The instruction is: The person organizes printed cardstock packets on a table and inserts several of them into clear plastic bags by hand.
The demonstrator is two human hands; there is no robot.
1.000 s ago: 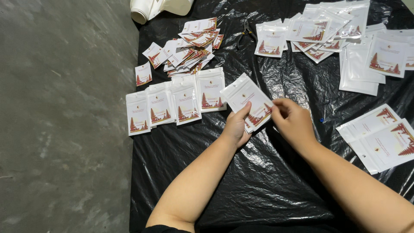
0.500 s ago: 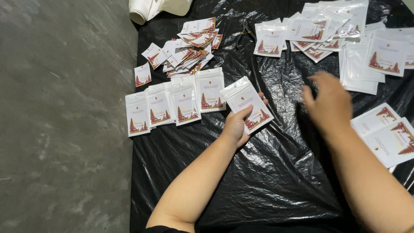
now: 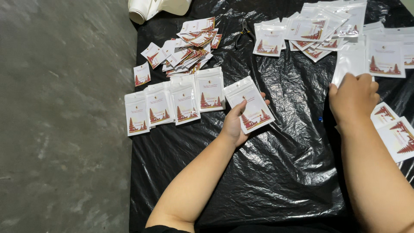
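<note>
Left hand [image 3: 236,123] grips a white pouch [image 3: 250,103]; right hand [image 3: 353,97] touches clear pouches [image 3: 351,64].

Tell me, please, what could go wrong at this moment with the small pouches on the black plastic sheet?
1. The left hand holds one pouch only by thumb and fingers; it may slip, as its lower corner hangs free.
2. The right hand reaches into the clear pouches, which overlap loosely; pulling one could drag others along.
3. The crinkled black sheet may shift and disturb the neat row of pouches.
</note>
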